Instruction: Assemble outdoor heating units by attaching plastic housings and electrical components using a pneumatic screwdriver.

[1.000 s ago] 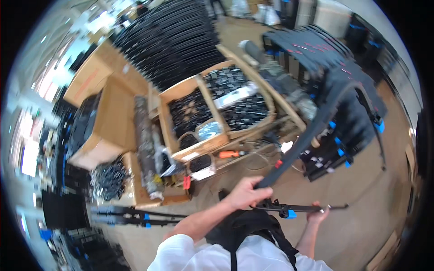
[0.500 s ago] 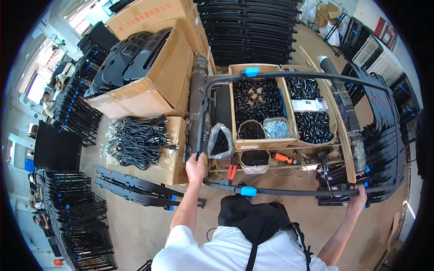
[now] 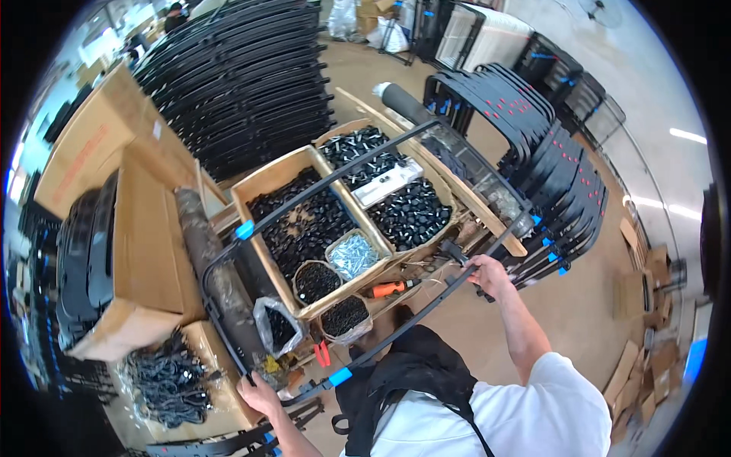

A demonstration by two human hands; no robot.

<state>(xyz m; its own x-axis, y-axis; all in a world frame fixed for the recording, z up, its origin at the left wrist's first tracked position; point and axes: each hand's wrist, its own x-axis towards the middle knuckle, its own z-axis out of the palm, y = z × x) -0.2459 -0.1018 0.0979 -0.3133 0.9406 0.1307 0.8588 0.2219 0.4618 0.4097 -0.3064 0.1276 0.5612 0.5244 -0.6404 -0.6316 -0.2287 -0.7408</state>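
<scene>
large rectangular frame of thin black tube (image 3: 411,323), its left corners rounded, one bright blue piece (image 3: 244,230) on each long side near the left end, held in air, long sides slanting up rightward

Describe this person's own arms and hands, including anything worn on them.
The right arm has a short, loose white fabric sleeve, leaving the forearm bare; the left sleeve is out of view. Both the left hand and the right hand are ungloved. No watch, bracelet, cable or marking shows on either wrist.
</scene>
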